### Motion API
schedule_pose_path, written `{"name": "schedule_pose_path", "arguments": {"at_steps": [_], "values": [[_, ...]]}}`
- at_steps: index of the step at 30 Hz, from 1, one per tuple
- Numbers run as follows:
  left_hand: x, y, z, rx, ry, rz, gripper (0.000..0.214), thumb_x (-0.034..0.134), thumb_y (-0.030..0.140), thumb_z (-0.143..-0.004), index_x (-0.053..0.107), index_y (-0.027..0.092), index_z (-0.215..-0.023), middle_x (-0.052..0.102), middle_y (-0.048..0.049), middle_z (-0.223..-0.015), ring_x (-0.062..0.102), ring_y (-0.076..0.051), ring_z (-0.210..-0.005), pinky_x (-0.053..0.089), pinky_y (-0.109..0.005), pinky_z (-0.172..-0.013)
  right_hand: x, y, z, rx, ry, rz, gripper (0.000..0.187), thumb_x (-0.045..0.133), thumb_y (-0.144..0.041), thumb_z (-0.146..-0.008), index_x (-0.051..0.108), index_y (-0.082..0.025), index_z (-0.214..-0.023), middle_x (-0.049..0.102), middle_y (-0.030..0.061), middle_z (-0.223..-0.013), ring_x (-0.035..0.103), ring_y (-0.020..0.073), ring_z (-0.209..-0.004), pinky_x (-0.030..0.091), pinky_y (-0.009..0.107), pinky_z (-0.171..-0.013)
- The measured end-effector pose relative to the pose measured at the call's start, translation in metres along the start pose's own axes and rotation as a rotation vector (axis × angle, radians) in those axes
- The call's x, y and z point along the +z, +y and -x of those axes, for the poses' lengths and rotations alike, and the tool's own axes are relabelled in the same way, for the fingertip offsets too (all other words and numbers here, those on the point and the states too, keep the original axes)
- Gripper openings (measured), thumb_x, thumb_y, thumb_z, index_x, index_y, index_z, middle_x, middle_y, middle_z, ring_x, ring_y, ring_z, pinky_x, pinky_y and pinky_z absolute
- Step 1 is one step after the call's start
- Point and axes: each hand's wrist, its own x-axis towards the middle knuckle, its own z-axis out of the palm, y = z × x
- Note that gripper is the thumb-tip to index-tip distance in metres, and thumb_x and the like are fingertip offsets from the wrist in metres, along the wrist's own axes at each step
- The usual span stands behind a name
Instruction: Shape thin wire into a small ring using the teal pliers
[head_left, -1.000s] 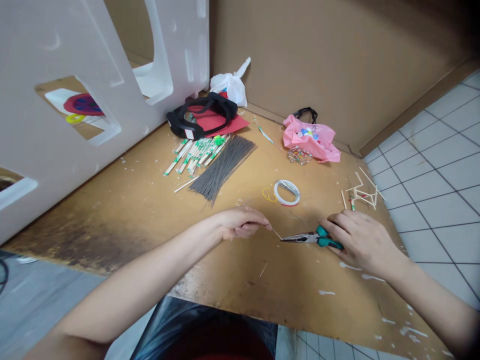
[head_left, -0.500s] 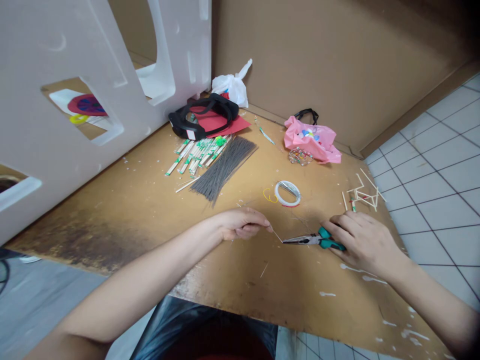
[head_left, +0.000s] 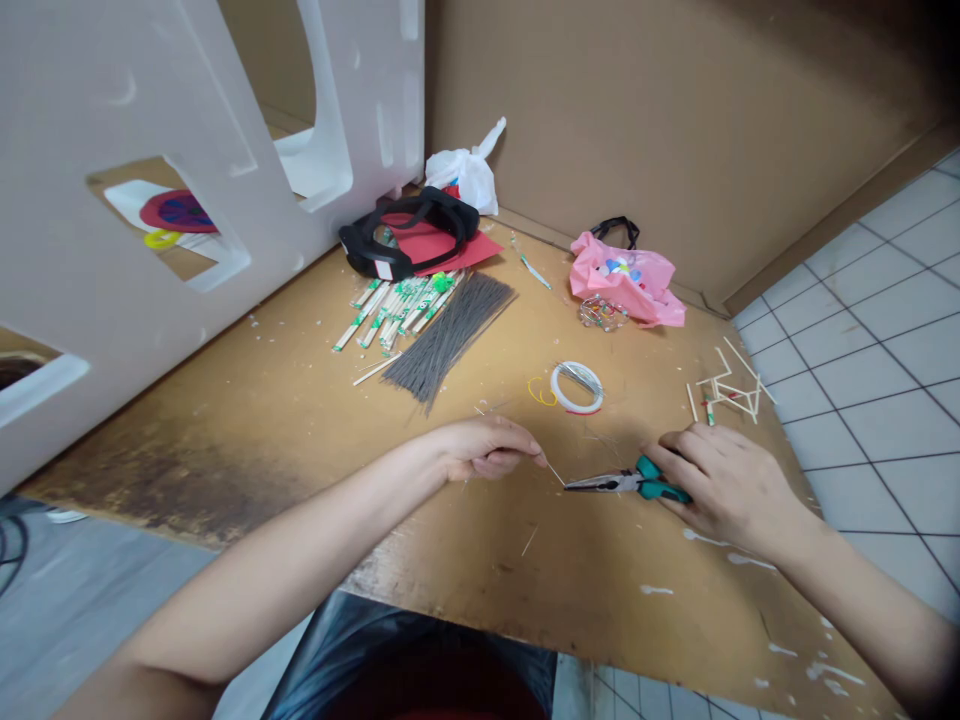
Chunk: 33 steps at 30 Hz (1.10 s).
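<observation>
Left hand (head_left: 486, 448), pinched shut on a thin metal wire (head_left: 555, 473). Right hand (head_left: 731, 490), curled around teal-handled steel needle-nose pliers (head_left: 626, 483), tips just beside the wire.

Soft, even indoor light, no glare
Faint shadow under the right hand (head_left: 731, 490), corners darkening at the right, wide-angle bowing along the tiled floor (head_left: 885, 420) near the edges

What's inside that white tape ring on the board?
A small bundle of thin grey wires lies inside the white tape ring on the wooden board. The bundle covers part of the ring's centre, so whatever is beneath the wires cannot be seen.
</observation>
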Motion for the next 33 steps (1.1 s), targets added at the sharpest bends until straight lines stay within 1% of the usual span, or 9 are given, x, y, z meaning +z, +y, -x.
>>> {"name": "schedule_pose_path", "arguments": {"at_steps": [12,19,21,22,25,27,28,30,33], "values": [[0.000,-0.001,0.000,-0.003,-0.012,-0.020,0.017,0.057,0.022,-0.074,0.065,0.007,-0.072,0.032,0.0086,-0.033,0.019,-0.002,-0.026,0.011,-0.014,-0.028,0.000,0.000,0.000,-0.028,0.001,0.003,0.021,0.049,-0.029,-0.085,0.055,-0.015,-0.099,0.057,0.0065,-0.074,0.047,0.0183,-0.066,0.034,0.031,-0.061],[0.001,0.000,0.000,-0.010,0.009,-0.045,0.018,0.059,0.025,-0.071,0.064,0.007,-0.071,0.032,0.0088,-0.032,0.019,-0.002,-0.027,0.009,-0.016,-0.029,-0.002,0.001,0.000,-0.027,-0.025,-0.049,0.023,0.049,-0.028,-0.085,0.054,-0.015,-0.103,0.057,0.0063,-0.076,0.049,0.0181,-0.067,0.035,0.030,-0.061],[0.002,0.001,0.000,0.001,0.041,-0.075,0.018,0.059,0.025,-0.071,0.064,0.008,-0.071,0.032,0.0090,-0.032,0.018,-0.002,-0.027,0.008,-0.016,-0.030,-0.005,0.001,-0.003,-0.007,-0.078,-0.109,0.024,0.049,-0.027,-0.085,0.053,-0.016,-0.106,0.057,0.0059,-0.078,0.050,0.0177,-0.067,0.036,0.030,-0.061],[0.002,0.000,0.000,0.018,0.070,-0.108,0.019,0.059,0.026,-0.071,0.064,0.008,-0.071,0.032,0.0090,-0.032,0.018,-0.003,-0.027,0.008,-0.017,-0.031,-0.007,0.000,-0.005,0.013,-0.129,-0.152,0.024,0.049,-0.025,-0.084,0.053,-0.016,-0.106,0.057,0.0058,-0.079,0.051,0.0174,-0.068,0.036,0.029,-0.061],[0.006,-0.003,-0.002,0.096,0.201,-0.281,0.019,0.061,0.028,-0.070,0.064,0.009,-0.070,0.036,0.0082,-0.034,0.023,-0.003,-0.031,0.011,-0.017,-0.033,-0.015,-0.006,-0.013,0.093,-0.364,-0.308,0.017,0.052,-0.018,-0.076,0.056,-0.020,-0.092,0.058,0.0037,-0.077,0.053,0.0162,-0.066,0.033,0.027,-0.057],[0.009,-0.008,-0.004,0.124,0.245,-0.401,0.018,0.063,0.028,-0.069,0.064,0.010,-0.068,0.040,0.0072,-0.038,0.029,-0.003,-0.034,0.016,-0.017,-0.035,-0.019,-0.010,-0.019,0.141,-0.509,-0.385,0.018,0.052,-0.014,-0.067,0.056,-0.022,-0.082,0.057,0.0012,-0.071,0.052,0.0158,-0.062,0.029,0.027,-0.053],[0.011,-0.009,-0.004,0.125,0.249,-0.441,0.018,0.063,0.028,-0.069,0.064,0.011,-0.067,0.042,0.0069,-0.039,0.032,-0.003,-0.035,0.018,-0.017,-0.037,-0.021,-0.012,-0.022,0.157,-0.549,-0.410,0.019,0.052,-0.013,-0.064,0.055,-0.022,-0.080,0.056,0.0003,-0.069,0.052,0.0157,-0.060,0.027,0.027,-0.051],[0.013,-0.010,-0.004,0.119,0.252,-0.470,0.017,0.062,0.028,-0.070,0.063,0.011,-0.066,0.042,0.0071,-0.039,0.033,-0.003,-0.036,0.020,-0.017,-0.038,-0.022,-0.015,-0.026,0.186,-0.571,-0.446,0.022,0.051,-0.012,-0.061,0.055,-0.023,-0.080,0.056,-0.0006,-0.068,0.051,0.0152,-0.059,0.025,0.026,-0.051],[0.014,-0.004,0.000,0.114,0.301,-0.437,0.019,0.062,0.030,-0.071,0.063,0.012,-0.069,0.042,0.0073,-0.038,0.031,-0.003,-0.034,0.018,-0.017,-0.036,-0.021,-0.012,-0.027,0.234,-0.553,-0.509,0.018,0.049,-0.011,-0.060,0.053,-0.022,-0.074,0.057,-0.0012,-0.068,0.049,0.0130,-0.057,0.026,0.025,-0.051]]}}
